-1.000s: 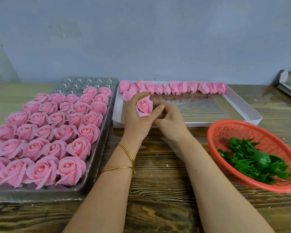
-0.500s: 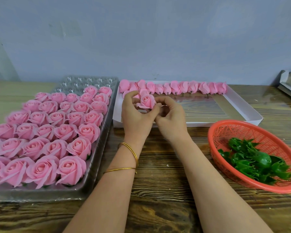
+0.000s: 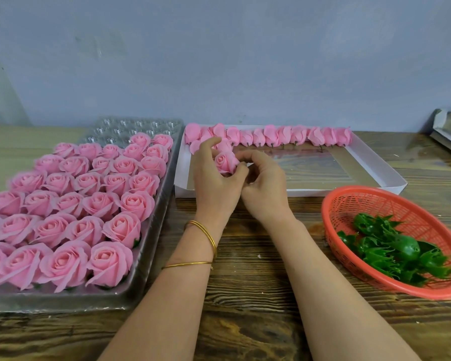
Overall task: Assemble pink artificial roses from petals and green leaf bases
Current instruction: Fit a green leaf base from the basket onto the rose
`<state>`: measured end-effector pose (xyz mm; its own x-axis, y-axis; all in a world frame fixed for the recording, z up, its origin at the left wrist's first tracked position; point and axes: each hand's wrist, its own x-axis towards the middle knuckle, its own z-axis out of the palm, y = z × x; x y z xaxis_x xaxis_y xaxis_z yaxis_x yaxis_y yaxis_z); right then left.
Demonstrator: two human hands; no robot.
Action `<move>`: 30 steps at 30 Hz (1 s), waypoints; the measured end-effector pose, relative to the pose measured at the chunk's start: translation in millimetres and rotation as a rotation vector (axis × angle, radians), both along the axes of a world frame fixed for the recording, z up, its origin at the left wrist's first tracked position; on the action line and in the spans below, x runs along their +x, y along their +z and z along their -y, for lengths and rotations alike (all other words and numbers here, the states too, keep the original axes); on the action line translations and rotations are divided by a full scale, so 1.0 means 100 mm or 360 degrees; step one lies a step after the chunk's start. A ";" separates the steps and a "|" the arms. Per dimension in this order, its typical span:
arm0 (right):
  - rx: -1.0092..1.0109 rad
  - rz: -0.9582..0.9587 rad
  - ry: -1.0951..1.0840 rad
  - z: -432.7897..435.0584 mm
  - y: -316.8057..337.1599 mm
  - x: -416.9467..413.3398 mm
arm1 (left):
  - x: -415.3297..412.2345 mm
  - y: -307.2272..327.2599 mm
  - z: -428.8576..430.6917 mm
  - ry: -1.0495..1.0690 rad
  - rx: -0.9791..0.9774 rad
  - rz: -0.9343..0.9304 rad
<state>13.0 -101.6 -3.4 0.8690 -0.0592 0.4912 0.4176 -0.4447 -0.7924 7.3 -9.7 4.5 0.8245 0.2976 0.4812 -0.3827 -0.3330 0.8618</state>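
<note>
Your left hand [image 3: 216, 183] grips the pink foam rosebud [image 3: 225, 162] over the white cardboard tray's [image 3: 305, 192] near-left corner. Your right hand [image 3: 264, 186] now arches its fingers against it, grip unclear. Petal-shaping, I judge.

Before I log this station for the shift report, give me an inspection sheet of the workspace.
Surface: brown wooden table.
Job's things: small pink rose in hand; clear plastic tray of finished pink roses; white cardboard box with a row of pink buds; red plastic basket of green leaf bases.
Clutter: nothing seen.
Grips: left hand holds the rose; right hand pinches its side.
Cables: nothing seen.
Surroundings: grey-blue wall.
</note>
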 end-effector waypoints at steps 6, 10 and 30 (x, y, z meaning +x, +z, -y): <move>-0.0078 0.0066 -0.0015 0.00 0.00 -0.01 | -0.02 0.03 -0.01 0.0027 -0.0013 0.0045; -0.0096 0.0088 0.0002 -0.02 0.00 -0.02 | -0.02 0.04 0.02 -0.0063 0.0029 -0.0005; -0.0056 0.0005 0.0057 -0.01 0.01 -0.05 | 0.01 0.01 -0.04 -0.0086 0.0292 -0.0200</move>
<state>8.0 -100.1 -2.6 0.8686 -0.0108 0.4955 0.4365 -0.4569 -0.7751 7.9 -6.0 5.2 0.8938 0.1686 0.4155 -0.2975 -0.4704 0.8308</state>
